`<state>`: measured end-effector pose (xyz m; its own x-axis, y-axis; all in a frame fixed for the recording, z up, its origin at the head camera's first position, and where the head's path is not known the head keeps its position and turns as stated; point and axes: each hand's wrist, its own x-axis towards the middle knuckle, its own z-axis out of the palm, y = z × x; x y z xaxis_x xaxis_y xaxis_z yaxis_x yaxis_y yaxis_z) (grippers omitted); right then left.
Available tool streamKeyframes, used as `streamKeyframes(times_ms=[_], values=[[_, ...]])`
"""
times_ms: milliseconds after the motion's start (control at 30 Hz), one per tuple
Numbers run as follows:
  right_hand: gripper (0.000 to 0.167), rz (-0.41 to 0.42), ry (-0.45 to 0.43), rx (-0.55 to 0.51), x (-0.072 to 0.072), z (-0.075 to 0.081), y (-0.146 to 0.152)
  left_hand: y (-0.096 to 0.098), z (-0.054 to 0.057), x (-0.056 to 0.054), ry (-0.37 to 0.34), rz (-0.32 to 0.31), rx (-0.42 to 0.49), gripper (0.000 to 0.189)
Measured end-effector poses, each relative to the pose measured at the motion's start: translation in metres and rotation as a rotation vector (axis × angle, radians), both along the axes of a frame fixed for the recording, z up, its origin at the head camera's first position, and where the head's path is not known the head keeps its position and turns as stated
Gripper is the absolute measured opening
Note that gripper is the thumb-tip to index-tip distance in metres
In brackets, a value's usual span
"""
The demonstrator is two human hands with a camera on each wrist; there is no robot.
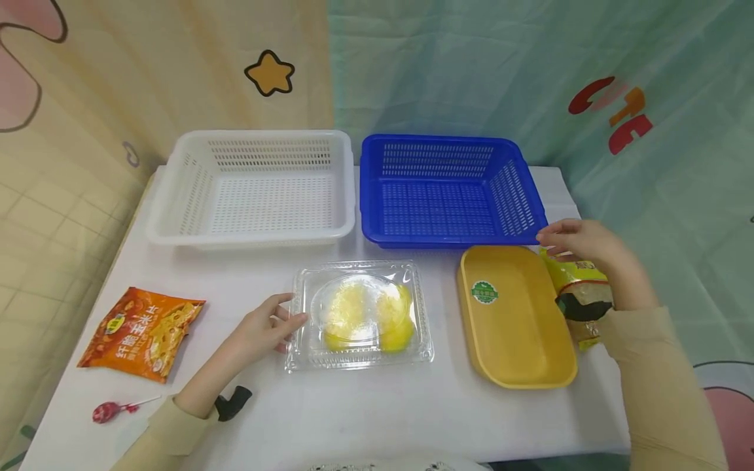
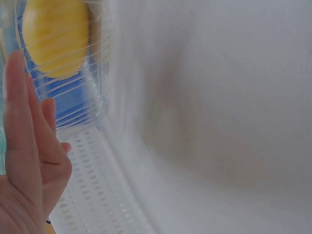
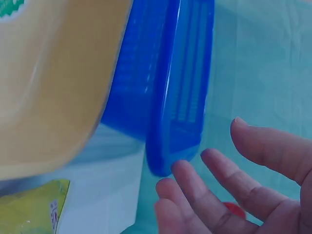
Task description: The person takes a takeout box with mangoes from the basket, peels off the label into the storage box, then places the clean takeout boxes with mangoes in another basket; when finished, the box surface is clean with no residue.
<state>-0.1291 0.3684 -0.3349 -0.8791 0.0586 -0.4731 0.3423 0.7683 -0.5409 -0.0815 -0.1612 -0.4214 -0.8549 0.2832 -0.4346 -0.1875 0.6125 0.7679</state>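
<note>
Glossy clear plastic box (image 1: 377,358), smooth white plastic basket (image 1: 253,238), glossy blue plastic basket (image 1: 436,240), smooth yellow plastic tub (image 1: 521,320), creased cloth curtain (image 1: 448,78)

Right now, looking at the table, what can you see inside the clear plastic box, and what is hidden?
Inside the clear plastic box are yellow rounded items, seen through its top. Glare there hides parts of them, so I cannot count them; their undersides are covered.
</note>
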Motion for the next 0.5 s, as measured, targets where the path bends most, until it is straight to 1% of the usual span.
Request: streamKeyframes(times_ms=[100,200,267,333,433,467,500], values=[[0.069,-0.044,0.018,-0.017,-0.013,0.006,0.013,-0.001,0.000,0.000,-0.001,0.002,-0.002,0.075],[0.074,-0.101,0.028,-0.056,-0.024,0.004,0.021,-0.001,-0.001,0.001,-0.002,0.004,-0.002,0.075],[0.076,-0.118,0.024,-0.099,-0.029,-0.001,0.025,-0.001,-0.001,0.001,-0.003,0.005,-0.005,0.075],[0.077,-0.118,0.017,-0.150,-0.033,-0.007,0.027,-0.001,-0.002,0.000,-0.003,0.005,-0.006,0.076],[0.078,-0.078,-0.004,-0.212,-0.037,-0.015,0.029,-0.002,-0.003,0.000,-0.001,0.008,-0.005,0.076],[0.079,-0.068,-0.008,-0.224,-0.038,-0.017,0.030,-0.002,-0.003,0.000,0.000,0.009,-0.003,0.075],[0.080,-0.056,-0.008,-0.214,-0.038,-0.019,0.030,-0.002,-0.004,0.000,0.000,0.009,0.000,0.075]])
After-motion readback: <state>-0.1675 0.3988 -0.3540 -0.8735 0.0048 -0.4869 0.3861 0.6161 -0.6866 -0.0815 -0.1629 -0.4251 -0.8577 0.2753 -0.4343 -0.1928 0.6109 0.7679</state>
